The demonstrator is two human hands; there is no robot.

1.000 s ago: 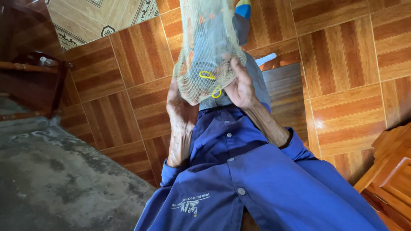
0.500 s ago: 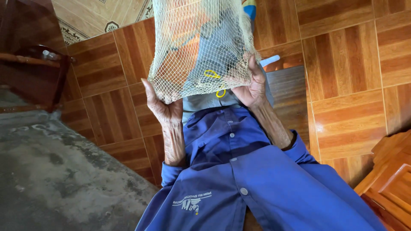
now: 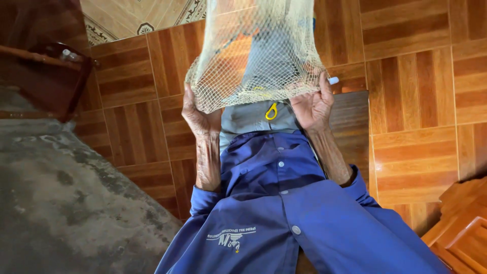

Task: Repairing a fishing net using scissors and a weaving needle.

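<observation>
A pale mesh net hangs stretched in front of me, over my lap. My left hand grips its lower left edge and my right hand grips its lower right edge, pulling the mesh wide between them. A yellow loop dangles from the bottom edge of the net between my hands. Blue jacket sleeves cover both forearms, and grey trousers show behind the mesh.
An orange-brown tiled floor lies below. At the left is a grey concrete surface with a dark wooden piece of furniture above it. Light wooden furniture stands at the bottom right.
My hands have moved apart, spreading the bunched net much wider. The net now hangs closer to the camera and fills more of the view.
</observation>
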